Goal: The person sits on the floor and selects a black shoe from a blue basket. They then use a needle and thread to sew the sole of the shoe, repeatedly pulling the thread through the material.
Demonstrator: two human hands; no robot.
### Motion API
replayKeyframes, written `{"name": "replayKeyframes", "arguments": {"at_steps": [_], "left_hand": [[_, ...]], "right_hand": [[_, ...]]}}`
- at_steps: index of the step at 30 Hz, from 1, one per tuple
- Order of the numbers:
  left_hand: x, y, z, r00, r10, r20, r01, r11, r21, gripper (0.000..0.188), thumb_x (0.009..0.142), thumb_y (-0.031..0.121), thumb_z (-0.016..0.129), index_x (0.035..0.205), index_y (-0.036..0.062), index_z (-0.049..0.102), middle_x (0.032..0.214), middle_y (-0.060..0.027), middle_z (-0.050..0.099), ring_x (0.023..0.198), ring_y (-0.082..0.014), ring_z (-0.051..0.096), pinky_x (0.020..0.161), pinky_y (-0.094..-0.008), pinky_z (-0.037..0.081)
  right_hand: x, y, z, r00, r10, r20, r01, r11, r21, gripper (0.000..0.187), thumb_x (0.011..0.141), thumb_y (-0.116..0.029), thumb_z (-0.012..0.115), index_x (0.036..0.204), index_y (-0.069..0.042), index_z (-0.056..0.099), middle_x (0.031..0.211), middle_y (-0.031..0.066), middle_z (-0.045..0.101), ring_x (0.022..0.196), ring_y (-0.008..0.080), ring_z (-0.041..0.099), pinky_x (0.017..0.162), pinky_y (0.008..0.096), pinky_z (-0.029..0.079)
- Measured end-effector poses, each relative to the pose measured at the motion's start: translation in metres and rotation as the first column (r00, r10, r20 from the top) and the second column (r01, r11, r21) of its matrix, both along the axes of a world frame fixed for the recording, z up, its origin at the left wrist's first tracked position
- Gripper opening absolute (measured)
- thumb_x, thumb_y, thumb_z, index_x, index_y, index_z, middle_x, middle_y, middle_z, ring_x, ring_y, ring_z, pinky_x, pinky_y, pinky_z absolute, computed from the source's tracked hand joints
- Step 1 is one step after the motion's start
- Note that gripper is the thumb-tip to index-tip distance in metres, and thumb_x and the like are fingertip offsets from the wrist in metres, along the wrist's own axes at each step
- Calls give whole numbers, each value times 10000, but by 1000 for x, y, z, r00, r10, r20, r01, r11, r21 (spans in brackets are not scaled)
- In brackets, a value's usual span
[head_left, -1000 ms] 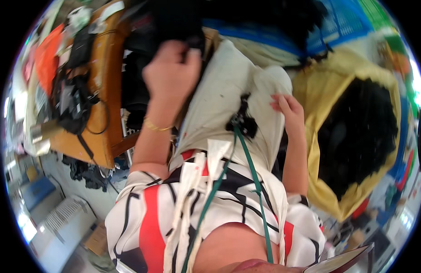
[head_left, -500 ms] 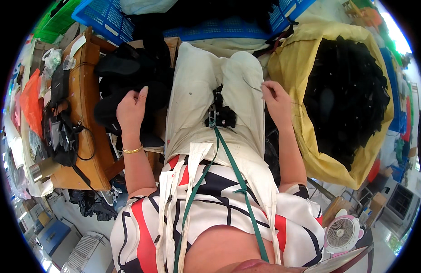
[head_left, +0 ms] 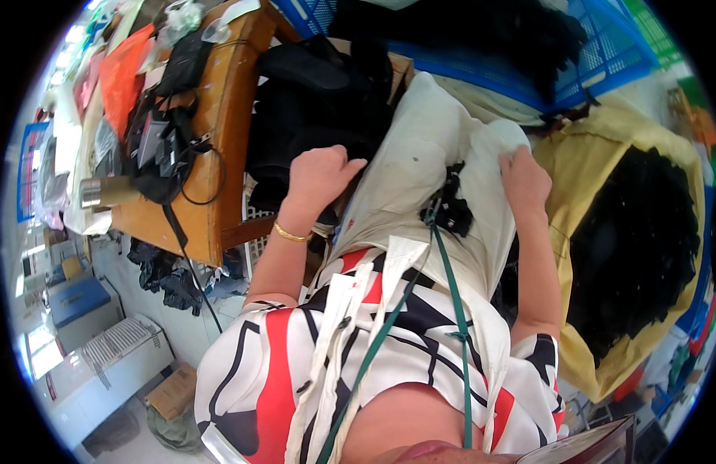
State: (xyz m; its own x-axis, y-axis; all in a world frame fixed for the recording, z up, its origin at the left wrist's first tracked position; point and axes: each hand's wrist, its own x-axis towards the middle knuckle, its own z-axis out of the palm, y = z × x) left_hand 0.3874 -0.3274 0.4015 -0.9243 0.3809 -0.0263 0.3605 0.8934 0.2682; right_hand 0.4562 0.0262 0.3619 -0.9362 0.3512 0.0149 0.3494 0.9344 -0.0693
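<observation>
My left hand [head_left: 315,176] is at the edge of a pile of black cloth-like pieces [head_left: 304,116], left of my lap. Its thumb sticks out toward my lap, while the other fingers bend down out of sight. Over my right knee, my right hand [head_left: 526,182] has its fingers curled together against the off-white apron [head_left: 420,155]. What they hold, if anything, is hidden. A small black bundle [head_left: 454,209] lies on the apron between my hands, where green cords [head_left: 449,286] from my neck meet.
A wooden table [head_left: 207,155] stands at left, carrying a black bag [head_left: 161,143] and a steel cylinder [head_left: 107,191]. Ahead is a blue plastic crate [head_left: 605,58] with black material. A yellow sack [head_left: 574,170] full of black pieces [head_left: 636,247] stands at right.
My view has turned, so the table and sack appear shifted and tilted. The thin curved grey thing at my right fingertips no longer shows. My right hand now rests at the apron over my knee.
</observation>
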Motion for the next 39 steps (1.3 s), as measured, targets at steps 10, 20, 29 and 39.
{"name": "replayKeyframes", "arguments": {"at_steps": [10, 20, 29, 39], "left_hand": [[7, 0, -13, 997, -56, 56, 57, 998, -14, 337, 846, 412, 697, 800, 79, 681, 678, -120, 661, 688, -328, 662, 592, -421, 509], [18, 72, 11, 893, -413, 176, 265, 801, 537, 260, 847, 191, 723, 1050, 32, 691, 823, -107, 690, 672, -184, 646, 636, -279, 516], [38, 162, -9, 93, -858, 506, -256, 471, 844, 208, 966, 146, 621, 1136, 27, 628, 913, -5, 671, 711, -51, 560, 645, -208, 484], [-14, 116, -56, 540, -592, 598, -1, 710, 704, 174, 947, 184, 647, 866, 43, 707, 779, 27, 657, 640, -36, 502, 563, -206, 433]], "right_hand": [[22, 11, -21, 993, -87, -82, 68, 975, -209, 302, 916, -360, 576, 846, -75, 649, 770, 184, 684, 772, 413, 664, 681, 509, 520], [91, -4, 48, 987, -117, 110, 159, 807, -569, 216, 888, -224, 670, 852, -11, 657, 727, 125, 660, 640, 246, 637, 623, 357, 489], [92, -32, 84, 881, -363, -303, -404, -245, -881, 96, 985, -104, 594, 1048, -39, 625, 905, 41, 648, 706, 93, 608, 528, 196, 445], [228, 133, 36, 443, -894, 70, -642, -371, -671, 114, 956, -30, 576, 1064, 8, 573, 824, 24, 547, 712, 124, 540, 596, 231, 502]]}}
